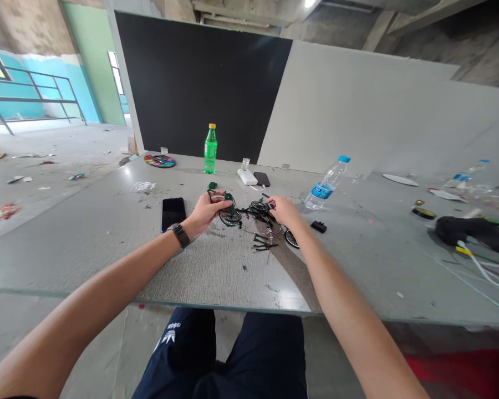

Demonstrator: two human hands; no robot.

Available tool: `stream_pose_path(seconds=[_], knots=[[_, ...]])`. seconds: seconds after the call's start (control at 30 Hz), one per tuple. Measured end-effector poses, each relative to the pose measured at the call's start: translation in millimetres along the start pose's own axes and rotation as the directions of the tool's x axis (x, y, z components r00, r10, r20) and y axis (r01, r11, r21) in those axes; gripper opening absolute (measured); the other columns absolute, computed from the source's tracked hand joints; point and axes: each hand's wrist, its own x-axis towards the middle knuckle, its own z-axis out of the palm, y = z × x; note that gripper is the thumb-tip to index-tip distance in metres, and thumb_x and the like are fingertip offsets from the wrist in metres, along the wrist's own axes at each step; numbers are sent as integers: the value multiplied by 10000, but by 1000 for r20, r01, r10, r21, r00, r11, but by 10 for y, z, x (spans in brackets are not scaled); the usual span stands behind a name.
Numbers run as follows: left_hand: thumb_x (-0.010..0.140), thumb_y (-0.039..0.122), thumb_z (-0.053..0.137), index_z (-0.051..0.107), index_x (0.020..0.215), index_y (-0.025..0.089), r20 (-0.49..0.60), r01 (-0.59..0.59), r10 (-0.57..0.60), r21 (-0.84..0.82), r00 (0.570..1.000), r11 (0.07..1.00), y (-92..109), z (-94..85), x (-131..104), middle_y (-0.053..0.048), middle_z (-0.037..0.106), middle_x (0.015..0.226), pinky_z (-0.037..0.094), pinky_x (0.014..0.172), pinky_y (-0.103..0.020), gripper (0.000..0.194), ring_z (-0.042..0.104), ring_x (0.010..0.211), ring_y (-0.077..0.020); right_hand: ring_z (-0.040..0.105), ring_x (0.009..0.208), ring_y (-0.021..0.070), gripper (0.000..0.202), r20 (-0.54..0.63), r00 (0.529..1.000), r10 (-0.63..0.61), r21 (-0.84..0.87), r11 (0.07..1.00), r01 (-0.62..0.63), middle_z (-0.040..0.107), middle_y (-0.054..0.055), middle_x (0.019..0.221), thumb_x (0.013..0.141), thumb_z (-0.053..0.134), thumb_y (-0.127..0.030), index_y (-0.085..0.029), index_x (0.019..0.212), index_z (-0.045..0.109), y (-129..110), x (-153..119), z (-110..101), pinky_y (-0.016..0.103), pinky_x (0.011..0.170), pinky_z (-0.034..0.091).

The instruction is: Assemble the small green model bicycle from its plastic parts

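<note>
My left hand (204, 213), with a dark watch on the wrist, grips a small green model bicycle frame (228, 204) between thumb and fingers. A small spoked wheel (232, 216) shows just under the frame. My right hand (283, 210) reaches into a pile of loose black and green model parts, its fingertips pinched together at the right side of another small wheel (259, 206). What lies between those fingertips is too small to tell. Thin black and green pieces (263, 243) lie nearer me. A further wheel (291, 239) is partly hidden by my right forearm.
A phone (173, 214) lies left of my left hand. Behind stand a green bottle (210, 149) and a white power bank (247, 177). A tilted water bottle (327, 184) and a small black block (318, 226) are at the right. An upright panel (208, 83) borders the table's back.
</note>
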Motion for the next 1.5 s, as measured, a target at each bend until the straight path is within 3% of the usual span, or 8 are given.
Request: stream_pose_path(seconds=[0.27,0.53,0.8,1.03,1.1,1.2,1.33,1.5], knots=[[698,112,845,545,996,154,10,1,-1,8,1000,1000,0,0,1,5,652,799,546,695,-288,425,663,737,-137,652,1037,257,288,-45,998,-35,1,999,35,733,109,1085,867,632,-121,-189,1140,693,-16,-12,-20,337,863,484],[717,130,837,529,1048,165,0,-50,50,26,999,998,-41,-32,33,-17,693,838,560,702,-290,454,682,760,-147,659,1017,245,200,20,951,-308,88,948,306,730,90,1112,929,615,-268,-222,1088,727,-259,-63,-9,356,893,491],[681,111,852,604,842,114,-51,-28,31,58,998,998,-54,-43,69,-26,682,806,555,702,-259,295,671,732,-121,659,933,232,127,11,948,-317,76,946,316,741,66,1008,918,642,-295,-232,947,748,-333,-107,-47,338,822,486],[661,127,867,627,865,106,-42,-32,36,77,998,996,-102,-70,93,-44,705,838,539,698,-259,316,670,733,-120,661,905,219,88,-11,948,-317,100,943,317,747,57,955,898,666,-272,-232,889,743,-379,-130,-63,330,810,487],[660,133,873,632,868,103,-36,-36,39,86,999,996,-111,-77,92,-49,712,839,540,709,-261,320,671,734,-120,662,908,221,112,-65,944,-322,139,934,328,747,60,967,914,646,-285,-230,907,744,-405,-147,-85,343,823,493],[672,148,873,659,923,95,4,-55,55,99,998,994,-118,-81,85,-71,730,888,548,762,-277,334,688,782,-133,670,928,210,207,-208,917,-342,333,857,394,744,66,1031,969,574,-352,-226,1013,732,-521,-200,-137,357,854,512],[679,159,868,690,997,98,74,-95,84,159,994,983,-93,-63,62,-95,748,949,548,846,-314,370,702,853,-158,684,964,207,324,-272,905,-326,650,631,423,738,76,1090,973,563,-442,-221,1172,690,-777,-297,-182,356,834,557],[686,179,861,722,985,122,155,-203,159,331,975,922,-22,-16,20,-97,762,952,546,876,-352,335,708,880,-188,682,924,196,286,-301,902,-310,699,572,430,744,58,1068,957,594,-437,-245,1126,720,-938,-357,-182,355,801,555]])
